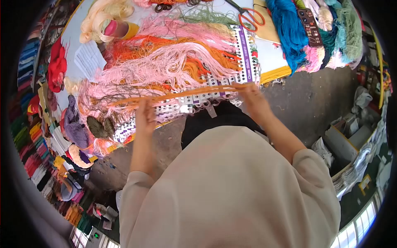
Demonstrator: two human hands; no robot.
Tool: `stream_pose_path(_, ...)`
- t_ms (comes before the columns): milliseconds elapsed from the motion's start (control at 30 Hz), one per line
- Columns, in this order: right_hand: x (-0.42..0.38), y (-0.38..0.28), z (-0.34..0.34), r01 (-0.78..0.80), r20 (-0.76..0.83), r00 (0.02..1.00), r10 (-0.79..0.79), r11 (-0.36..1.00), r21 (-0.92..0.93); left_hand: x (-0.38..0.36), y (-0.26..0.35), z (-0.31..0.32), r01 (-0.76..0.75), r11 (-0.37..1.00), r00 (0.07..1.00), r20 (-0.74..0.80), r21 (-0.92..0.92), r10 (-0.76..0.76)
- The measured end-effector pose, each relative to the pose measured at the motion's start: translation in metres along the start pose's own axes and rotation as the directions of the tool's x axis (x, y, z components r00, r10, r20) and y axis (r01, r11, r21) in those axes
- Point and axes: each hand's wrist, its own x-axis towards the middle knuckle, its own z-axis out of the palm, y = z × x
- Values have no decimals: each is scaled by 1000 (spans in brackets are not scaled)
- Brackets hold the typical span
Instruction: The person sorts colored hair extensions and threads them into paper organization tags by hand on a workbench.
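A bundle of orange embroidery thread is stretched across the front of the table, over white cards. My right hand, somewhat blurred, is closed on its right end. Further left, my left hand pinches the same bundle, and the loose tail runs on past it. White and purple thread cards with punched holes carry looped strands along their edges. Behind the stretched bundle lie long pink threads and more orange threads.
Red-handled scissors lie at the back, near blue skeins and a dark phone-like object. To the left are a paper sheet, a thread cone and a dark green skein. Boxes stand on the floor at right.
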Motion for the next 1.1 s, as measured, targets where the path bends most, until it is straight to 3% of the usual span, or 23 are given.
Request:
stream_pose_path(33,-3,-10,-12,-59,-126,987,98,959,279,0,0,0,2,1000,1000,0,0,-2)
stream_pose_path(100,-6,-26,-57,32,-22,999,-24,891,452,1,35,-65,-62,997,993,-101,-41,57)
stream_pose_path(167,-15,-55,-115,129,-231,971,-55,939,320,0,71,-133,-161,986,963,-224,-43,148)
stream_pose_path(200,-19,-67,-167,188,-420,907,16,878,440,-6,88,-167,-216,976,927,-317,-15,200)
stream_pose_path(233,-29,-91,-200,264,-483,872,-81,909,323,-12,104,-214,-282,956,886,-403,-75,230)
stream_pose_path(267,-35,-109,-239,349,-675,723,-149,921,170,-14,109,-243,-350,928,838,-487,-131,248)
stream_pose_path(300,-47,-134,-264,311,-818,565,-109,946,88,-16,110,-240,-351,927,838,-486,-133,247)
stream_pose_path(333,-54,-148,-294,309,-874,440,-207,948,-69,-24,114,-228,-400,912,789,-540,-91,292)
stream_pose_path(367,-49,-145,-304,262,-815,421,-398,914,-311,-35,115,-213,-444,895,734,-592,-44,335)
stream_pose_path(400,-40,-136,-312,208,-710,414,-570,818,-536,-37,100,-164,-387,919,796,-476,76,374)
stream_pose_path(433,-31,-121,-296,206,-710,413,-571,817,-538,-42,81,-103,-284,952,856,-417,117,306)
stream_pose_path(500,-6,-85,-230,-45,-501,775,-384,758,-651,-24,34,-24,-80,985,965,-235,153,114)
stream_pose_path(533,3,-72,-179,-45,-409,842,-352,709,-704,-28,11,26,7,985,985,-169,171,22)
stream_pose_path(567,12,-59,-127,-29,-311,897,-316,658,-752,-26,-10,57,88,935,996,-28,343,-84)
stream_pose_path(600,30,-25,-126,148,-77,944,-322,618,-772,-17,-34,88,45,903,997,36,428,-66)
stream_pose_path(633,38,-17,-87,32,-96,980,-173,616,-787,-9,-55,108,26,896,989,118,444,-87)
stream_pose_path(667,41,-12,-56,10,-46,996,-79,598,-802,-4,-71,131,16,858,986,136,514,-99)
stream_pose_path(733,59,19,-25,262,173,962,-209,546,-795,13,-101,158,-70,757,972,214,650,-94)
stream_pose_path(867,80,31,13,223,223,973,-60,502,-836,27,-135,190,-215,549,960,278,808,-35)
stream_pose_path(1033,87,31,18,198,236,972,23,471,-860,27,-145,194,-249,559,963,266,791,52)
stream_pose_path(1100,85,29,18,212,254,967,16,501,-839,29,-147,190,-203,710,964,265,674,25)
